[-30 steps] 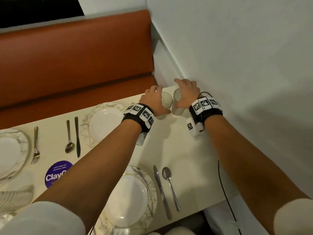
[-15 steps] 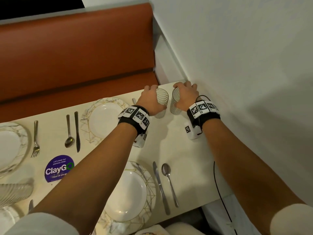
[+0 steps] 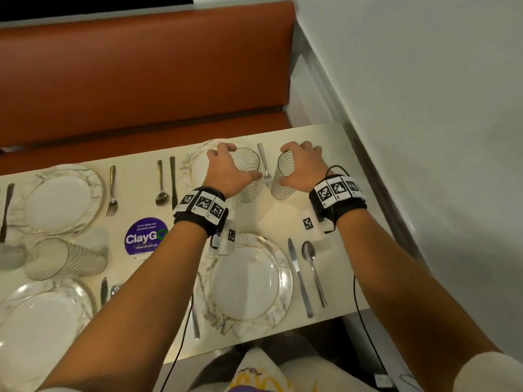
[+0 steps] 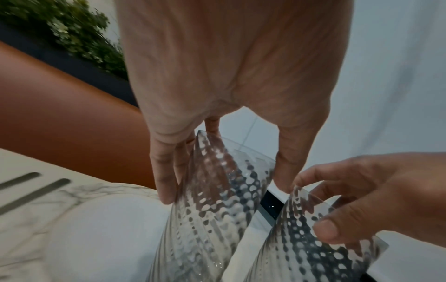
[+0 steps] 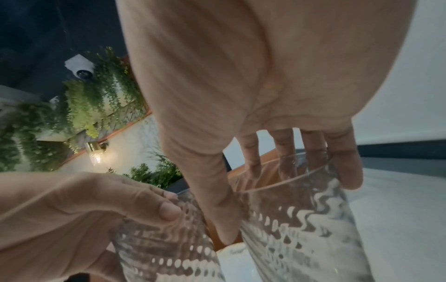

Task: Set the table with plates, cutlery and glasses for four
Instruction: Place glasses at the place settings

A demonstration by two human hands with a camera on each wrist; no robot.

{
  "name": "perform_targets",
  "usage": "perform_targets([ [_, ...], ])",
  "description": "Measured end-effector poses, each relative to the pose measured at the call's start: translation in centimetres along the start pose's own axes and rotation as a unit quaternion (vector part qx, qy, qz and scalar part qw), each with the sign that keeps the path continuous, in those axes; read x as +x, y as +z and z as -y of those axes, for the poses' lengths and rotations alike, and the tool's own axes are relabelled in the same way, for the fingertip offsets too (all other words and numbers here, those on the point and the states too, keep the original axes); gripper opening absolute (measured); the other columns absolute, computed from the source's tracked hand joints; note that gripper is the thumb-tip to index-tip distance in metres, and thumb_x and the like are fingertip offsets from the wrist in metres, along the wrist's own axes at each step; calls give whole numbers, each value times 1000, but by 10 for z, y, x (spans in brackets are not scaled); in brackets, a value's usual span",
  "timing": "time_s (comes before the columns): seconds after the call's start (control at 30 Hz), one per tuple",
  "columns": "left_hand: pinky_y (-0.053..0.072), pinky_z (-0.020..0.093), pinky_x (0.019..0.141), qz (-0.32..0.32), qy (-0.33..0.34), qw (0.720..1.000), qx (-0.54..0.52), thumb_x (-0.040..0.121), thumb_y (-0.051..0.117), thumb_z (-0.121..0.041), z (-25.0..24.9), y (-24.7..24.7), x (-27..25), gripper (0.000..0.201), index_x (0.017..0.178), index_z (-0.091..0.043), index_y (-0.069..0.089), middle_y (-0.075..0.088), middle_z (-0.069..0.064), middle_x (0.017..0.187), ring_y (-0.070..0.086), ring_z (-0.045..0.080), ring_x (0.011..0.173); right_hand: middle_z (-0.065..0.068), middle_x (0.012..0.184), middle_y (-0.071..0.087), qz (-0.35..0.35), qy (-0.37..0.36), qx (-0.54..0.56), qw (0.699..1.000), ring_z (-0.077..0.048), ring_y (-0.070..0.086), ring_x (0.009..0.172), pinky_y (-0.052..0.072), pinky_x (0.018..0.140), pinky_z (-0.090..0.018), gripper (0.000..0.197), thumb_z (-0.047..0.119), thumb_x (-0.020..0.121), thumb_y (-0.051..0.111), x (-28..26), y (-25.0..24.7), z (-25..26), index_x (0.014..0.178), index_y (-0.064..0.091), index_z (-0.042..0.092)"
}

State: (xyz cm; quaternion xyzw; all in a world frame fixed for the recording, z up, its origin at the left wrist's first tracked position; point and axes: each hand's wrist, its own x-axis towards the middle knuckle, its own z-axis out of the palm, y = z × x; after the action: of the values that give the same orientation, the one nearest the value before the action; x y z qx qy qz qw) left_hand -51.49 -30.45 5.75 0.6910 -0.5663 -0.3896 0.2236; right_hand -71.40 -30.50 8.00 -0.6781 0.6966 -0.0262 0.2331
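My left hand (image 3: 240, 161) grips a ribbed clear glass (image 3: 250, 179) from above by its rim, over the right edge of the far right plate (image 3: 195, 162). My right hand (image 3: 285, 165) grips a second ribbed glass (image 3: 281, 179) the same way, just right of a fork (image 3: 264, 165). The left wrist view shows my left hand (image 4: 226, 181) round its glass (image 4: 217, 200), with the other glass (image 4: 325, 248) beside it. In the right wrist view my right hand (image 5: 289, 200) holds its glass (image 5: 301, 219). Whether the glass bases touch the table is unclear.
Three more plates sit at the far left (image 3: 60, 199), near right (image 3: 249, 278) and near left (image 3: 36, 329), each with cutlery beside it. Another glass (image 3: 65, 258) stands at the left by a purple sticker (image 3: 145, 236). A white wall (image 3: 424, 137) borders the table's right side; an orange bench (image 3: 141, 80) runs behind.
Both hands have carried their glasses away from the far right corner by the wall, leftward and nearer to me, and the two glasses now stand further apart.
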Motion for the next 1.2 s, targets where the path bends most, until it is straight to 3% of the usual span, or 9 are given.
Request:
perform_targets([
  [0.27, 49, 46, 108, -15, -51, 999, 2, 64, 96, -48, 68, -46, -43, 104, 146, -17, 40, 36, 10, 148, 54, 30, 128, -13, 133, 46, 19, 12, -47, 999, -35, 40, 126, 46, 98, -45, 76, 35, 74, 85, -36, 48, 43, 138, 46, 25],
  [0.5, 45, 42, 109, -27, -74, 997, 22, 66, 96, -42, 102, -58, -66, 103, 148, -14, 39, 35, 12, 149, 48, 32, 133, -11, 130, 45, 38, 4, -67, 997, -35, 40, 124, 44, 94, -44, 81, 38, 67, 88, -53, 70, 42, 135, 47, 25],
  [0.67, 41, 42, 115, -22, -83, 996, 34, 69, 96, -32, 115, -61, -69, 104, 151, -10, 36, 32, 15, 153, 42, 35, 140, -11, 131, 44, 51, 7, -83, 995, -34, 40, 123, 44, 91, -44, 86, 41, 64, 89, -58, 70, 32, 135, 45, 25],
  [0.8, 43, 46, 115, -25, -85, 995, 39, 68, 96, -34, 123, -63, -69, 107, 152, -11, 35, 34, 16, 153, 41, 36, 141, -11, 130, 45, 52, 16, -88, 995, -34, 40, 123, 43, 88, -40, 82, 37, 65, 89, -60, 70, 22, 134, 45, 26],
  [1.2, 43, 52, 115, -41, -89, 994, 46, 73, 93, -25, 129, -68, -62, 102, 154, -11, 33, 41, 15, 155, 41, 35, 143, -8, 126, 46, 66, 23, -99, 993, -31, 40, 121, 50, 90, -45, 79, 33, 63, 87, -59, 72, 14, 129, 44, 28],
])
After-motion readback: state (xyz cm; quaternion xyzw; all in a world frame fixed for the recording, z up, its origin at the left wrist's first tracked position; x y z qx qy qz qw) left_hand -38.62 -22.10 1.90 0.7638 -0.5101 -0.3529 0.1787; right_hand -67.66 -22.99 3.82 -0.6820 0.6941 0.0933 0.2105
